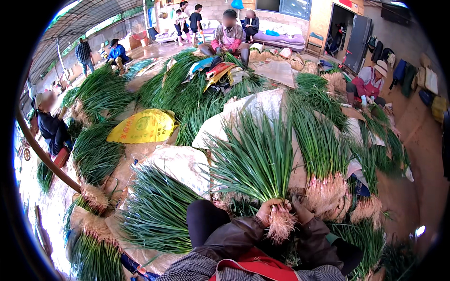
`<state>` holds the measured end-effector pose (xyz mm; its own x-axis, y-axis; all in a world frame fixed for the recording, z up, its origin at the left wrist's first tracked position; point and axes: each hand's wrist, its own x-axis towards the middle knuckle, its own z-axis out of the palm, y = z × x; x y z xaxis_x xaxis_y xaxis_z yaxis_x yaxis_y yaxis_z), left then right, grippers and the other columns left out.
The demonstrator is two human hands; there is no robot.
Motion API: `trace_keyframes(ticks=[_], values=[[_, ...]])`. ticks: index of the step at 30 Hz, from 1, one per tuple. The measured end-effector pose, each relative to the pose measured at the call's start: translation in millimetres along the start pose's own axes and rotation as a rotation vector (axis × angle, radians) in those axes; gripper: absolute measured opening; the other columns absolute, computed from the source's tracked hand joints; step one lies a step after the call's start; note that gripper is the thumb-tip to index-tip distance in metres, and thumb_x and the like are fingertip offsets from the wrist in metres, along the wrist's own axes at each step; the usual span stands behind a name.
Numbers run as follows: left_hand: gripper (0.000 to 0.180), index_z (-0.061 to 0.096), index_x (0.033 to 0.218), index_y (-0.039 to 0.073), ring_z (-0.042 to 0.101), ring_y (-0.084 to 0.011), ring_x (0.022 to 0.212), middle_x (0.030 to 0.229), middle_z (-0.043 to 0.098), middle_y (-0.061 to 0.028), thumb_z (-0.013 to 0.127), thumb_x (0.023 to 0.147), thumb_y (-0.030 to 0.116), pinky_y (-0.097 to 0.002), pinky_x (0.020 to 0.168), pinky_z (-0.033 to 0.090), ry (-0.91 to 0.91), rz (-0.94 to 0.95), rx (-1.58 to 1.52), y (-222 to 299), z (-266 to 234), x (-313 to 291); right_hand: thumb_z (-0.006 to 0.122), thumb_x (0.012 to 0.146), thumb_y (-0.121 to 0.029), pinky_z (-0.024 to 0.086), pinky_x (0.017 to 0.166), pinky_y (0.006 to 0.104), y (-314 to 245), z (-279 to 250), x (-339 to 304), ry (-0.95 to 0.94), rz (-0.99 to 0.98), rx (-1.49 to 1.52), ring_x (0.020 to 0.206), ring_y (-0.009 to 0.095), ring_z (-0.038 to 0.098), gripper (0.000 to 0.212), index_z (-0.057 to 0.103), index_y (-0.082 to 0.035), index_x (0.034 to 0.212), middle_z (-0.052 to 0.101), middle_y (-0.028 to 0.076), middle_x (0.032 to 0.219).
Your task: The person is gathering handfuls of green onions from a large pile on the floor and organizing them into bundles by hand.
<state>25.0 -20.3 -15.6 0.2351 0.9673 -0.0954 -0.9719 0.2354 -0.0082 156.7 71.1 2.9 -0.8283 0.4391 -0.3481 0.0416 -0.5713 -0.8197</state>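
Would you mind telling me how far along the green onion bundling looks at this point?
Done: gathered bundles lie fanned on the white sacks, roots toward the person. In hand: the left hand and right hand grip one bunch of green onions just above its roots. Left: large heaps farther back cover the floor, so much seemingly remains; whether they are already bundled cannot be told.

yellow printed sack [143,126] lying flat among greens, white sacks [180,166] nearby

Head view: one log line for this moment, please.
left hand: grips scallion bunch near roots | right hand: same bunch, other side | bunch: leaves fanned away | around: scallion bundles on sacks
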Motion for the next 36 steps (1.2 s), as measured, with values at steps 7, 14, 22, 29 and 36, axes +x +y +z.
trace_keyframes(ticks=[7,14,22,29,36], values=[[0.022,0.057,0.090,-0.003,0.061,-0.0276,0.073,0.082,0.062,-0.0155,0.055,0.077,0.015,-0.0436,0.069,0.051,0.169,0.029,0.056,3.0,-11.2,1.4,0.036,0.094,-0.040,0.040,0.057,0.0292,6.9,-12.9,54.1,0.378,-0.291,-0.715,0.064,0.017,0.050,0.036,0.055,-0.009,0.091,0.052,0.005,0.074],[0.030,0.055,0.091,-0.003,0.059,-0.0273,0.072,0.083,0.060,-0.0169,0.052,0.078,0.024,-0.0418,0.068,0.050,-0.116,0.598,0.669,-1.9,-46.1,-7.6,0.037,0.092,-0.040,0.041,0.085,0.0376,-31.6,49.3,30.9,0.698,-0.329,-1.119,0.097,0.026,0.057,0.043,0.050,-0.012,0.123,0.060,0.015,0.109],[0.037,0.040,0.042,0.011,0.050,-0.0236,0.053,0.051,0.048,-0.0085,0.051,0.076,0.021,-0.0411,0.070,0.048,-0.089,0.345,0.074,-15.9,23.7,-13.9,0.044,0.090,-0.022,0.047,0.074,0.0350,-30.7,2.6,14.0,0.670,-0.311,-1.311,0.088,0.031,0.059,0.035,0.047,-0.011,0.123,0.055,0.013,0.108],[0.021,0.054,0.064,0.002,0.055,-0.0270,0.070,0.064,0.055,-0.0114,0.053,0.073,0.021,-0.0383,0.072,0.047,-0.085,0.117,0.160,-3.0,35.3,-25.3,0.045,0.088,-0.031,0.044,0.081,0.0397,-16.2,28.7,32.4,0.520,-0.343,-1.436,0.091,0.034,0.057,0.033,0.058,-0.007,0.107,0.063,0.017,0.095],[0.022,0.057,0.078,-0.004,0.057,-0.0269,0.081,0.079,0.058,-0.0119,0.054,0.073,0.017,-0.0404,0.083,0.046,0.090,0.184,0.334,-6.9,25.9,-17.4,0.046,0.085,-0.037,0.047,0.077,0.0385,55.4,-26.3,3.4,0.111,0.218,-1.542,0.087,0.029,0.059,0.037,0.060,-0.006,0.097,0.060,0.017,0.095]])
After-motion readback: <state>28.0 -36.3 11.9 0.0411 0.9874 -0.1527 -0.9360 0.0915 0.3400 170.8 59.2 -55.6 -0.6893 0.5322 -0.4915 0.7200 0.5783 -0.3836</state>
